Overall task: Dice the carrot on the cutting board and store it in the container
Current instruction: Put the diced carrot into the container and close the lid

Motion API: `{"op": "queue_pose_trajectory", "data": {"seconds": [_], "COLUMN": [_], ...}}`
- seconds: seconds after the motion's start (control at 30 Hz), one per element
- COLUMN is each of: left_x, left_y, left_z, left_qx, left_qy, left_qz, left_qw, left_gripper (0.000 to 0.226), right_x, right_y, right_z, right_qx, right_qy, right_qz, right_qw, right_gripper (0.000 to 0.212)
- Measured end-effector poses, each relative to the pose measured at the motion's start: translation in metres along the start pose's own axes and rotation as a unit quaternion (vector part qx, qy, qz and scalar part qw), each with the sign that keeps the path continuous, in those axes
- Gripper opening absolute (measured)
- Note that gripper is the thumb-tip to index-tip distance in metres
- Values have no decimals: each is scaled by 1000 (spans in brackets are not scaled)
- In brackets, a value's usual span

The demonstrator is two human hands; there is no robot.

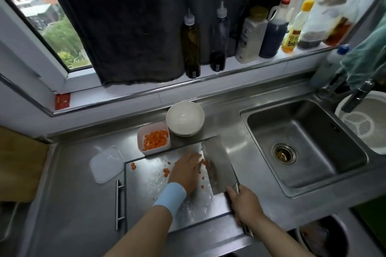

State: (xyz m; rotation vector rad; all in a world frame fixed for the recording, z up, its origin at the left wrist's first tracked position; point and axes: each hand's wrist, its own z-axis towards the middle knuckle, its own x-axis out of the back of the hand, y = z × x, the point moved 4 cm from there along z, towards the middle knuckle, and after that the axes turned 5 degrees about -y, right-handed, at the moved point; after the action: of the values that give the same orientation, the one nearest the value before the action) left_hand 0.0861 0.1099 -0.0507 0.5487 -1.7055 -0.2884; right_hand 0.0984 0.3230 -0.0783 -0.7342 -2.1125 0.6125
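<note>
Right hand [244,204] grips cleaver [217,165] handle, blade flat on cutting board [146,190]. Left hand [186,171], fingers extended, pushes carrot dice [203,162] against the blade. Container [153,141] behind board holds more dice, its lid [105,164] lying beside it.

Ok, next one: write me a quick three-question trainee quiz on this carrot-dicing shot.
1. True or false: the container already holds diced carrot.
2. Which hand grips the knife? A) left B) right C) neither
3. Fill in: the lid lies on the counter, beside the ____ edge of the cutting board.

Key: 1 true; 2 B, the right hand; 3 left.
</note>
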Motion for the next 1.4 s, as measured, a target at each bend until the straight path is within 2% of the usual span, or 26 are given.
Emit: {"op": "queue_pose_trajectory", "data": {"seconds": [0.1, 0.2, 0.3, 0.37, 0.47, 0.6, 0.73, 0.87, 0.93, 1.1, 1.2, 1.4], "left_x": [6, 0, -12, -16, -19, -13, -23, -27, -24, -31, -28, 11], "left_y": [-38, -73, -73, -61, -54, -57, -51, -48, -56, -61, -62, -57], "left_z": [-11, -17, -20, -25, -25, -10, -16, -35, -43, -44, -45, -42], "left_qx": [97, 165, 120, 80, 70, 95, 54, 61, 86, 57, 56, 2], "left_qy": [89, 38, -24, -30, -3, 19, 19, 91, 118, 41, 45, 99], "left_qz": [-25, -38, -4, -26, -69, -91, -110, -199, -181, -42, -69, -82], "left_qw": [991, 985, 992, 996, 995, 991, 992, 974, 973, 997, 995, 992], "left_gripper": [48, 75, 82, 82, 84, 83, 79, 69, 72, 89, 85, 71], "right_x": [-14, -31, -42, -46, -52, -50, -60, -71, -77, -93, -98, -96], "right_y": [-16, -26, -33, -36, -41, -45, -43, -46, -48, -56, -57, -76], "right_z": [-12, -24, -30, -31, -30, -28, -33, -36, -35, -36, -34, -37], "right_qx": [21, 8, -4, 1, 10, 33, 7, 8, 6, 8, 35, 39], "right_qy": [-17, -46, -63, -71, -88, -63, -77, -81, -82, -107, -84, -89], "right_qz": [-31, 18, 77, 72, 41, -13, 37, 64, 71, 90, 42, 126], "right_qw": [999, 999, 995, 995, 995, 997, 996, 995, 994, 990, 995, 987], "right_gripper": [31, 28, 25, 26, 26, 24, 23, 24, 26, 29, 33, 41]}}
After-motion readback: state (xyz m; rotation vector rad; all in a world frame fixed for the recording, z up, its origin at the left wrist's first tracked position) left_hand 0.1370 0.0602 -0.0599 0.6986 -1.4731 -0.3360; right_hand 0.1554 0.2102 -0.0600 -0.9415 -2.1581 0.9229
